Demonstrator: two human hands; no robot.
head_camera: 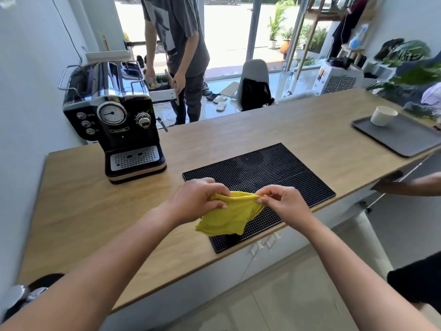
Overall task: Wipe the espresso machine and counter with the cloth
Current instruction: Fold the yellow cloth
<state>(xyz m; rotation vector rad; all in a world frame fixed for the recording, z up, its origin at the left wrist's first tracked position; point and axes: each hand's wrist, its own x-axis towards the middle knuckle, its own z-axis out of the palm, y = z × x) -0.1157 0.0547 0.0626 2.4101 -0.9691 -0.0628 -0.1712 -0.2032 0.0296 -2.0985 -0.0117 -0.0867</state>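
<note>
A yellow cloth point(229, 216) hangs between both hands above the near end of a black rubber mat point(274, 173). My left hand point(195, 199) pinches its upper left edge and my right hand point(284, 203) pinches the upper right edge. The cloth droops loosely, its lower corner just over the mat. The black and chrome espresso machine point(114, 123) stands at the far left of the wooden counter point(90, 206), well apart from both hands, with its drip tray facing me.
A grey tray point(405, 137) with a white cup point(383, 115) sits at the counter's right end. A person stands behind the counter near the machine. Another person's arm point(410, 186) reaches in from the right edge. A white wall lies on the left.
</note>
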